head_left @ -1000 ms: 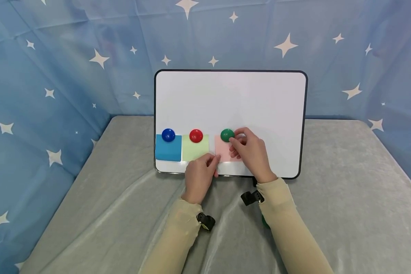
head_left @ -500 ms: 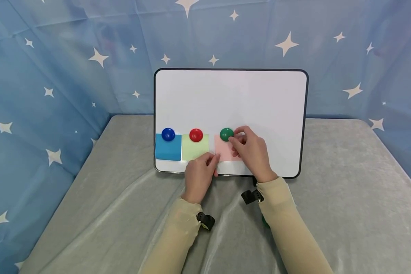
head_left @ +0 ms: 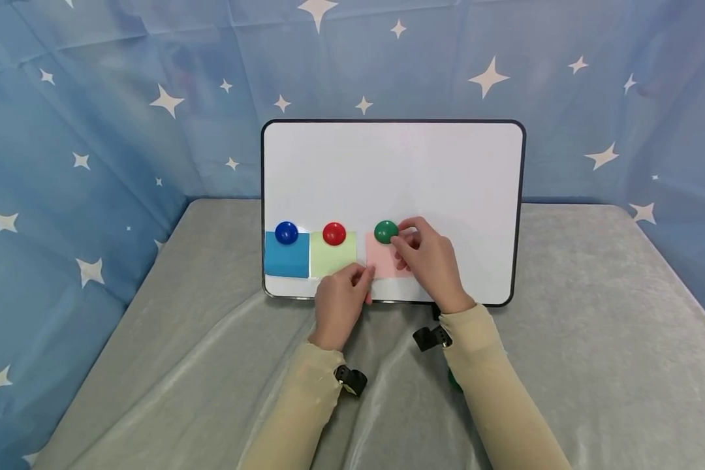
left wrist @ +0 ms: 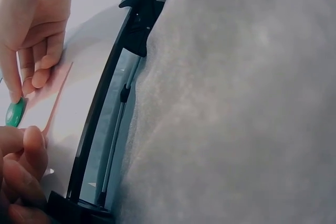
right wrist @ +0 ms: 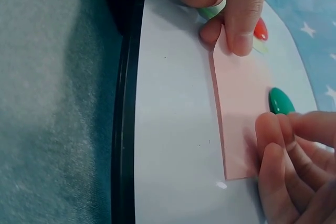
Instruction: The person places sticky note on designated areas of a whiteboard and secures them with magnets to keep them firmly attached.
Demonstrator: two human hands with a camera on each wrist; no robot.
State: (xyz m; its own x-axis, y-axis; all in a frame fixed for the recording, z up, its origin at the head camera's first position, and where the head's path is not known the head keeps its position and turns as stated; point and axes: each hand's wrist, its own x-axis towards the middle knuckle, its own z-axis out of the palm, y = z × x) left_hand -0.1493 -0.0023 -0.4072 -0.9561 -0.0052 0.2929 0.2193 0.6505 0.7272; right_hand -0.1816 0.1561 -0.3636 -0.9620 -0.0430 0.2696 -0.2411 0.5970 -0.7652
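A pink sticky note (head_left: 382, 258) lies low on the whiteboard (head_left: 393, 176). Its lower left corner is pinched between thumb and fingers of my left hand (head_left: 341, 300); the right wrist view shows that corner bent up. Over the note's top edge sits a round green magnet (right wrist: 281, 100). The thumb and forefinger of my right hand (head_left: 429, 261) grip the magnet's right side, and its other fingers curl over the note. To the left are a yellow-green note (head_left: 331, 261) under a red magnet (head_left: 334, 234) and a blue note (head_left: 286, 261) under a blue magnet (head_left: 286, 233).
The whiteboard leans on a black stand (left wrist: 139, 17) on a table with a grey cloth (head_left: 611, 313). Another green object (head_left: 455, 381) shows partly from under the right sleeve. A blue curtain with stars (head_left: 123, 130) hangs behind and at the left.
Both hands keep nearly the same places and grips. The green magnet has edged very slightly left with the right fingers; the head view has shifted a little.
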